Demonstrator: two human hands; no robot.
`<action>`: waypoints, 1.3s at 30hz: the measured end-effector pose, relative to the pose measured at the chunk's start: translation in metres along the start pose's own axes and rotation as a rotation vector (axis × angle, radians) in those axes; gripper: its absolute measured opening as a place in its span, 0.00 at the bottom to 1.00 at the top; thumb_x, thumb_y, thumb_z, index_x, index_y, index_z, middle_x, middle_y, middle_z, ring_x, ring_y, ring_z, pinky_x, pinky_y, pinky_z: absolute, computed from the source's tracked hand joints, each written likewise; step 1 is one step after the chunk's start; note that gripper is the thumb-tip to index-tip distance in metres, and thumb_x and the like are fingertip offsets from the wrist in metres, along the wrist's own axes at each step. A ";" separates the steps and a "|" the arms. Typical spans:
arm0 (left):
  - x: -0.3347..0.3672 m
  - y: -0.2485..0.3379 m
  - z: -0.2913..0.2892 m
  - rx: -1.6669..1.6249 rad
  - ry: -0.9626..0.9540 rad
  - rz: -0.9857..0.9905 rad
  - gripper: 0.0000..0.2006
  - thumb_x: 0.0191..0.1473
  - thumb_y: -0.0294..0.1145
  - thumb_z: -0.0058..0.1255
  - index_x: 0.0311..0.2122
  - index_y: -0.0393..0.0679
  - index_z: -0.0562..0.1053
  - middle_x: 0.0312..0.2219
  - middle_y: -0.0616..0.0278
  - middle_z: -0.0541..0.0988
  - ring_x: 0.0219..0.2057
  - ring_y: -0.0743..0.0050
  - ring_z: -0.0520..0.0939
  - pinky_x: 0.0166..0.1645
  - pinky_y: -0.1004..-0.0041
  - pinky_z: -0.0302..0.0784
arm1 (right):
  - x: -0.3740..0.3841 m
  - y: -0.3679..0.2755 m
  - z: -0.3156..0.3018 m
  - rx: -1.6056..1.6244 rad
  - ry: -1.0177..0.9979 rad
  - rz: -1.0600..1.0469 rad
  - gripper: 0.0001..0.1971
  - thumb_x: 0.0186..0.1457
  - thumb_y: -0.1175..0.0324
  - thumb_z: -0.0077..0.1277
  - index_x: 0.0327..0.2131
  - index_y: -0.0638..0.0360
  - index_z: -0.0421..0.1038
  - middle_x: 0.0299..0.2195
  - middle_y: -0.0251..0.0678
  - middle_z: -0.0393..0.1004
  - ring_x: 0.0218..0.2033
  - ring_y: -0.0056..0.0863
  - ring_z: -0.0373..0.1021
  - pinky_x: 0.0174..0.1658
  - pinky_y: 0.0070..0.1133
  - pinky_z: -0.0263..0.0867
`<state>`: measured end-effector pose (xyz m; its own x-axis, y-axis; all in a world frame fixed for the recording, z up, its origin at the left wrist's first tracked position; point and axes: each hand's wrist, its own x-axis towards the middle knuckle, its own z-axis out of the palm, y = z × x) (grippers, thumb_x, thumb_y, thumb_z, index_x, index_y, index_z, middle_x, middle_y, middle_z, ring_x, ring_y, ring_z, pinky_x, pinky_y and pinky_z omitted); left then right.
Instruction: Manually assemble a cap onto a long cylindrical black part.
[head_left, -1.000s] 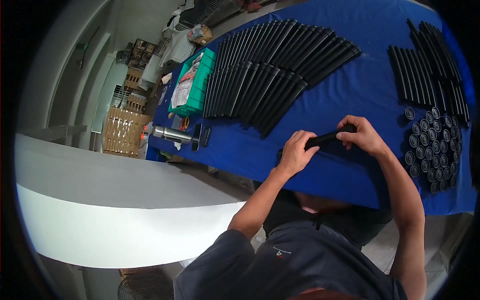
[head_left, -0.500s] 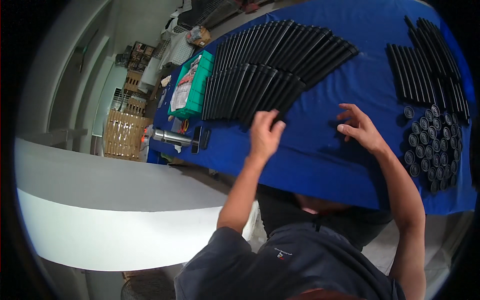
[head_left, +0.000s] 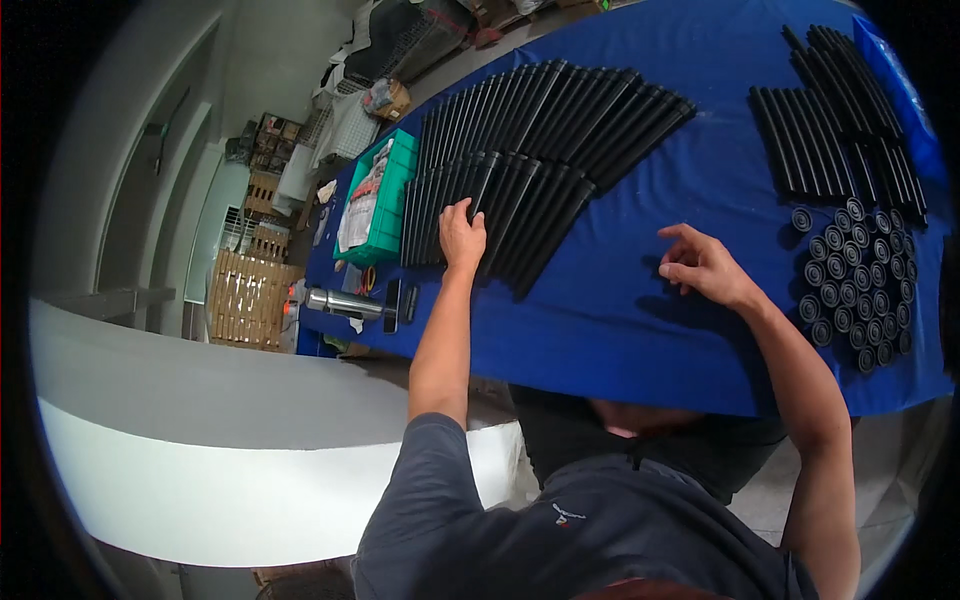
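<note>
Black tubes [head_left: 560,115] lie fanned out in two overlapping rows on the blue-covered table. Over the near row [head_left: 535,215] is my left hand [head_left: 463,238], its thumb and fingers apart and no object visible between them; whether the fingertips touch the tubes I cannot tell. My right hand [head_left: 706,268] hovers above the blue cloth [head_left: 620,300] between the tubes and the round black caps. It holds nothing, with the fingers loosely bent and the thumb separate. The black ringed caps [head_left: 848,290] sit grouped to its right.
More black tubes [head_left: 805,145] lie at the far right, behind the caps. A green crate [head_left: 385,235] with paper inside stands left of the fan. Near it are a steel flask [head_left: 340,303], a phone [head_left: 392,305] and orange-handled scissors [head_left: 368,278]. A white-sided surface [head_left: 250,470] lies at left.
My left hand has swung left and away from me, from the fan's near right end to over the near row. The right hand has hardly moved. The view has shifted slightly.
</note>
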<state>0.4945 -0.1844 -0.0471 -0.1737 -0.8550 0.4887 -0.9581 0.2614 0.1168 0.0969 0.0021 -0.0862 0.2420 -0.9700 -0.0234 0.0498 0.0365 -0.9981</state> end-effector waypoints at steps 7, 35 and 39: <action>0.001 -0.003 0.011 0.031 -0.020 -0.054 0.18 0.51 0.29 0.59 0.48 0.38 0.75 0.41 0.49 0.76 0.47 0.46 0.74 0.54 0.56 0.70 | 0.001 0.003 0.000 0.003 0.002 -0.006 0.26 0.57 0.68 0.57 0.56 0.67 0.63 0.33 0.41 0.75 0.31 0.22 0.73 0.31 0.19 0.72; 0.003 -0.001 0.019 0.087 0.021 -0.027 0.17 0.53 0.31 0.58 0.48 0.39 0.76 0.40 0.54 0.75 0.48 0.51 0.74 0.54 0.57 0.70 | 0.002 0.004 0.000 -0.059 0.004 -0.020 0.22 0.56 0.68 0.57 0.52 0.70 0.67 0.31 0.42 0.77 0.28 0.23 0.74 0.29 0.20 0.72; 0.005 0.007 0.016 0.262 -0.027 -0.128 0.20 0.53 0.36 0.59 0.51 0.41 0.75 0.44 0.57 0.74 0.52 0.54 0.72 0.56 0.54 0.68 | 0.001 0.001 0.000 -0.074 -0.003 -0.007 0.21 0.57 0.68 0.57 0.50 0.71 0.68 0.32 0.42 0.78 0.28 0.23 0.74 0.29 0.20 0.72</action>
<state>0.4837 -0.1941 -0.0574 -0.0502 -0.8863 0.4605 -0.9982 0.0289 -0.0532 0.0971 0.0011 -0.0875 0.2445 -0.9695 -0.0164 -0.0206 0.0117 -0.9997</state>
